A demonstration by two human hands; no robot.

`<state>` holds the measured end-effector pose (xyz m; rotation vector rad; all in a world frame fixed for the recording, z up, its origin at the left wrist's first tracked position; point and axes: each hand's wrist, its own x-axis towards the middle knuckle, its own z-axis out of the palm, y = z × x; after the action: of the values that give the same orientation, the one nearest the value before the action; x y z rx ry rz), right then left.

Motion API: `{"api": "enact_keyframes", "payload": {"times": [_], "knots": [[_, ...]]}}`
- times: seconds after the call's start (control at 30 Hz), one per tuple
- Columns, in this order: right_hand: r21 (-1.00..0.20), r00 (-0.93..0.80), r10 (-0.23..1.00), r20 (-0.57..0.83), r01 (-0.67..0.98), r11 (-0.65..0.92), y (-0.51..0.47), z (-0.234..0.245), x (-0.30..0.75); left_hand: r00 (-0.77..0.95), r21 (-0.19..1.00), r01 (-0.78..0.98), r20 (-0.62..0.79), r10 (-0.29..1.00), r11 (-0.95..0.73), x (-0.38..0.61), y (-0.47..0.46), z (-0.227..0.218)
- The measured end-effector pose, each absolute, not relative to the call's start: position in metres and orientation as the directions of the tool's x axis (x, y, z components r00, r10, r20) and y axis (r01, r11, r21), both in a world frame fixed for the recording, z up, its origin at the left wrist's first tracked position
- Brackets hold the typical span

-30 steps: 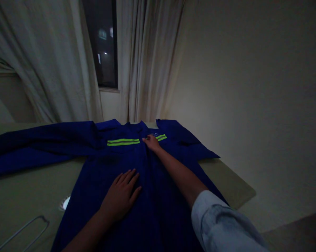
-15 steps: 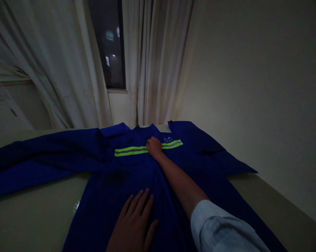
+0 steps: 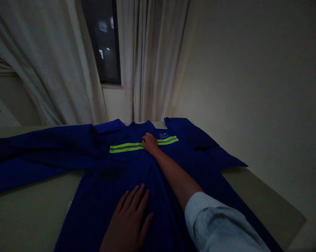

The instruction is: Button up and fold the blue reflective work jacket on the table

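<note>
Head view:
- Blue work jacket (image 3: pixel 108 182) is laid flat on tabletop (image 3: pixel 263 206), collar at far side
- Left hand (image 3: pixel 128 220) is pressed open on jacket front, fingers apart
- Right hand (image 3: pixel 149 143) is curled on reflective stripe (image 3: pixel 123 147) below collar; grip cannot be told

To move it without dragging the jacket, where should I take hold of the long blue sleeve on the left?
Pinch the sleeve along its near lower edge, coming from your side with the left hand, which seems closer. It lies flat on the table, so your fingers can slide under that edge. Its end runs out of view.
</note>
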<state>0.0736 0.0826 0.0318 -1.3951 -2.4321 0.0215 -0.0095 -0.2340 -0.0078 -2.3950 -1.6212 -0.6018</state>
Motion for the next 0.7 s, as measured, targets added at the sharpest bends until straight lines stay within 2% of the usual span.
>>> {"api": "enact_keyframes", "payload": {"times": [0.23,0.53,0.63,0.7], "knots": [[-0.108,-0.500,0.826,0.260,0.835,0.540,0.076,0.036,0.072,0.309,0.074,0.926,0.416,0.855,-0.371,-0.007,-0.236,-0.005],[-0.119,-0.532,0.818,0.218,0.818,0.563,0.077,0.039,0.068,0.301,0.157,0.918,0.324,0.897,-0.364,-0.004,-0.234,-0.003],[-0.136,-0.526,0.831,0.179,0.823,0.551,0.075,0.049,0.065,0.251,0.297,0.889,0.322,0.913,-0.349,-0.001,-0.232,-0.001],[-0.156,-0.534,0.833,0.147,0.819,0.553,0.070,0.057,0.067,0.134,0.487,0.822,0.337,0.932,-0.294,-0.008,-0.225,0.006]]}}
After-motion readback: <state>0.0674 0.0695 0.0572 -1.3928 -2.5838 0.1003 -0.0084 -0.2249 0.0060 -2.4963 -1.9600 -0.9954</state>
